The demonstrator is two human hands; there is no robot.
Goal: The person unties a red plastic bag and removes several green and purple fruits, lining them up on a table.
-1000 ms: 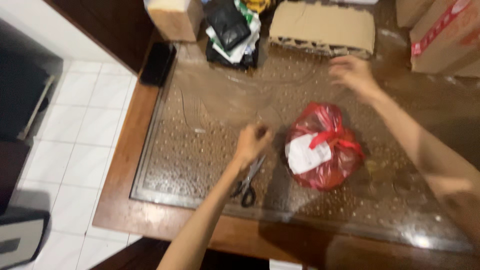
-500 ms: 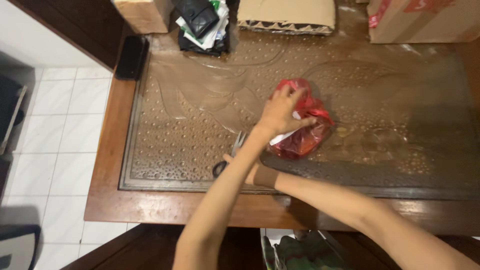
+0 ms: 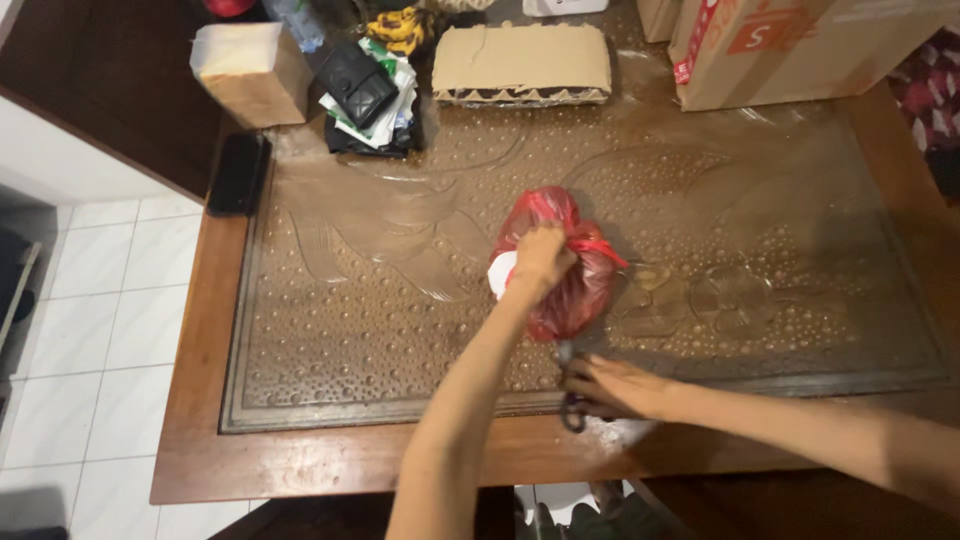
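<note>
A knotted red plastic bag point(image 3: 578, 292) with a white label point(image 3: 499, 273) lies on the embossed glass top of a wooden table point(image 3: 300, 460). My left hand point(image 3: 541, 257) grips the bag at its tied top. My right hand point(image 3: 612, 386) rests near the table's front edge, just below the bag, closed on a pair of black-handled scissors point(image 3: 572, 408). Most of the scissors' blades are hidden by the hand and the bag.
At the back stand a flat cardboard piece point(image 3: 520, 62), a large cardboard box point(image 3: 790, 40), a tan block point(image 3: 250, 72) and a pile with a black wallet point(image 3: 362, 82). A black phone point(image 3: 238, 172) lies at the left edge. White floor tiles point(image 3: 100, 300) show on the left.
My left hand went from beside the scissors to the bag and now grips its top. My right hand came from the back, took the scissors and drew them right, near the front edge.
</note>
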